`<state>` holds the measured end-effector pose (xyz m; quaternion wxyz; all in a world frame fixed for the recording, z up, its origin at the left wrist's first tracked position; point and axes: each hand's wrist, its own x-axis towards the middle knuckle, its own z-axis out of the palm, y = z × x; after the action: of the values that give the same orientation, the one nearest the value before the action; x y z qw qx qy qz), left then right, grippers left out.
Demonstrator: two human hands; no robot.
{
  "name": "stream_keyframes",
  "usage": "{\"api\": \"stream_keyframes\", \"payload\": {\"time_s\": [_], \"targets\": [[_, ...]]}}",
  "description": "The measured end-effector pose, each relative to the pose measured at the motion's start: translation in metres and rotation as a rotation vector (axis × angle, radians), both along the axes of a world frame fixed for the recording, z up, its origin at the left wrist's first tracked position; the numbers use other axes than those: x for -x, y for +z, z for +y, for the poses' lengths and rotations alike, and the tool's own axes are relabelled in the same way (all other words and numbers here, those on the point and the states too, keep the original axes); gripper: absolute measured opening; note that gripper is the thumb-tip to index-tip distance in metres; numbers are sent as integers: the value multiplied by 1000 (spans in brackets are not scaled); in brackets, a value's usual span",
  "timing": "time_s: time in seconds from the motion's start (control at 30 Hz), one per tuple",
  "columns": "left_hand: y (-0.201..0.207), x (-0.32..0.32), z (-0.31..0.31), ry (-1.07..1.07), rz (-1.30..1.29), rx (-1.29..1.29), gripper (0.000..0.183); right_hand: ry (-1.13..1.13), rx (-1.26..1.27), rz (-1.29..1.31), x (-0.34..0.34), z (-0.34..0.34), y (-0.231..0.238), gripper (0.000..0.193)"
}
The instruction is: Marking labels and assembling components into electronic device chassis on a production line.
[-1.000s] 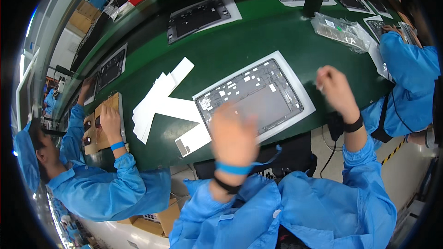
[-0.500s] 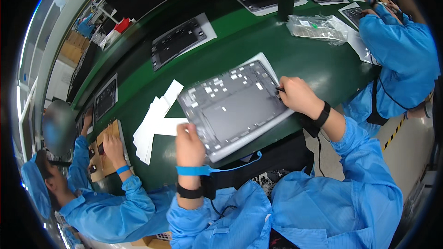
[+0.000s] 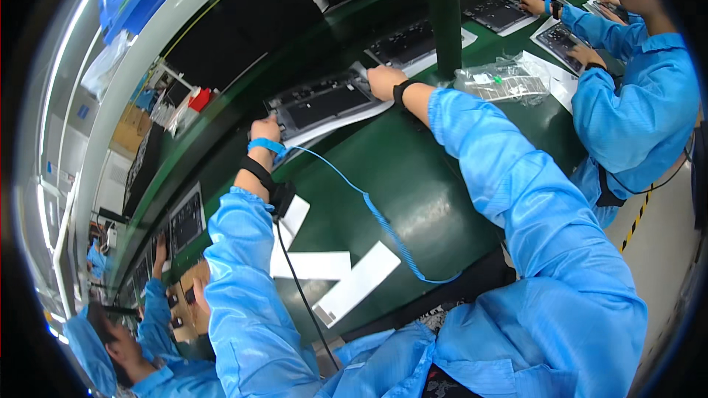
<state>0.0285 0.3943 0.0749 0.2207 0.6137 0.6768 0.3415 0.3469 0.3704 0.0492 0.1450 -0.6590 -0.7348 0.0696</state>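
A thin dark rectangular device casing (image 3: 328, 105) with small white patches lies on a white sheet (image 3: 343, 122) at the far side of the green table. My left hand (image 3: 266, 130) closes on its near left corner. The fingers of my right hand (image 3: 386, 82) are wrapped at its right end, partly hidden. Both arms reach far forward. A blue wrist strap (image 3: 267, 146) on my left wrist trails a coiled blue cord (image 3: 383, 228) across the table. Below the casing lie several white paper strips (image 3: 361, 284), partly behind my left sleeve.
Another dark casing (image 3: 404, 46) lies beyond, near a green post (image 3: 441, 22). A clear plastic bag (image 3: 501, 79) rests at the right. One co-worker (image 3: 634, 103) handles panels on the right; another (image 3: 151, 346) works at the lower left beside a brown board (image 3: 193, 302).
Both hands have carried the casing and its sheet from the near table to the far side. One white strip now lies apart, nearer to me. The coiled cord has stretched out.
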Motion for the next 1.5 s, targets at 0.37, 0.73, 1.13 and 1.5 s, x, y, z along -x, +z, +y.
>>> {"api": "stream_keyframes", "payload": {"time_s": [0.37, 0.73, 1.13, 1.5], "targets": [[-52, -63, 60, -77, 240, 51, 40, -197, 23, -38, -66, 47, -18, 25], [-112, 353, 72, 128, 943, 152, 31, -72, -101, -16, -7, 16, 15, 28], [-110, 240, 85, 314, 476, 277, 33, 235, 293, 320, 26, -157, 22, 30], [27, 184, -71, 179, -492, 48, 27, 23, 929, 1447, 40, -165, 2, 45]]}}
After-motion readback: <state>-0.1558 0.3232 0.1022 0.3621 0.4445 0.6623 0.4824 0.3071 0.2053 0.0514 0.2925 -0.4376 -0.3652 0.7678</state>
